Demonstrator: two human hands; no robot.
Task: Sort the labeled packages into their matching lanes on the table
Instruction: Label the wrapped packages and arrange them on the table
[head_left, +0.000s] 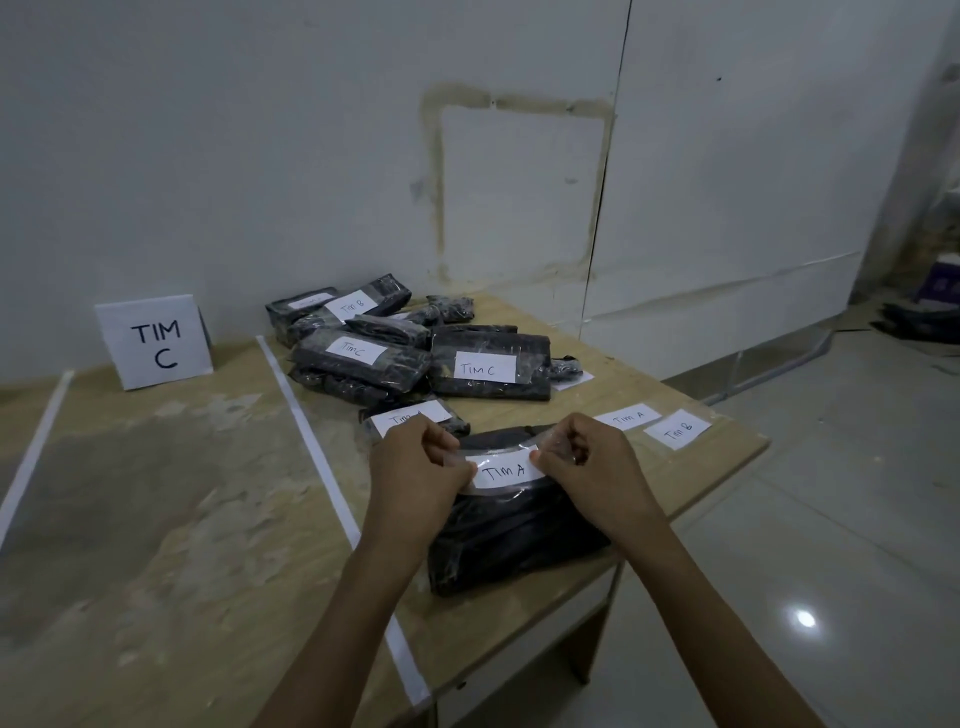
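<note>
The pale wooden surface (156, 519) held a white folded card that said TIM C (154, 343), standing at the back by the wall. Every place here is told from that card.

To the right of the card, past a long white tape line (322, 457), sat a messy pile of black wrapped packages (415, 358). To the right of the card and much nearer the person lay one big black plastic-wrapped package (509, 535), close to the front edge.

It looked soft and squashy, not heavy, with shiny wrap that might slip. Holding it by both long sides would be safest, not by the paper. Its long way seemed to run from the person toward the pile.

The left hand (415, 467) and the right hand (592, 467) were on top of it. Each grip was pinched on one end of the white paper label saying TIM A (506, 472). The label lay across the package, and its words read the right way up for the person.

Farthest right of the card, two small loose paper labels (654, 423) lay flat.
</note>
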